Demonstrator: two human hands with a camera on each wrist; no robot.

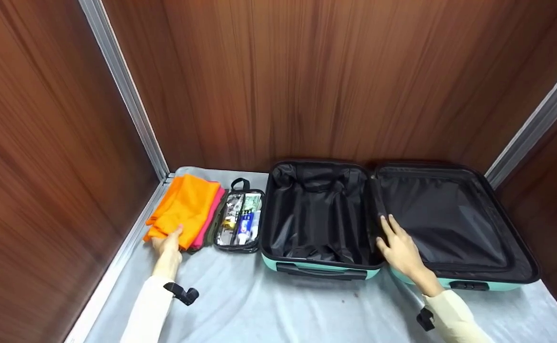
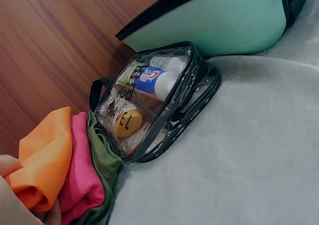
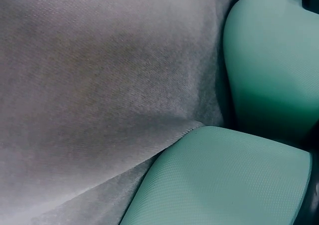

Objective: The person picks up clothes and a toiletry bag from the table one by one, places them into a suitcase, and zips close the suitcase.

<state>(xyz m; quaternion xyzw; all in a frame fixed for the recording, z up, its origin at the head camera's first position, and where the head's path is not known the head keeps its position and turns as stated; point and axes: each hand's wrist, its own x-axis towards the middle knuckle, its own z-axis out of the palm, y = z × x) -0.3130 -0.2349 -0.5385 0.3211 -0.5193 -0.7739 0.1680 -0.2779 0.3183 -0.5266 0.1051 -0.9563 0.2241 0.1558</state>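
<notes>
At the left lies a stack of folded clothes: an orange garment (image 1: 189, 202) on top, then a pink one (image 2: 83, 172) and a dark green one (image 2: 102, 148). My left hand (image 1: 168, 245) pinches the near edge of the orange garment, thumb above and fingertips below. An open suitcase (image 1: 323, 271) with a mint-green shell and black lining stands at the centre and right. Over its middle, near the hinge side of the right half, my right hand (image 1: 401, 252) rests with fingers extended. The right wrist view shows the green shell (image 3: 249, 170) but not the hand.
Between the clothes and the suitcase lies a clear toiletry bag (image 1: 226, 246) with black trim, holding toothpaste (image 2: 149, 78) and other items. A grey cloth (image 1: 231, 295) covers the surface. Wood-grain panels (image 1: 259, 85) stand behind and at both sides.
</notes>
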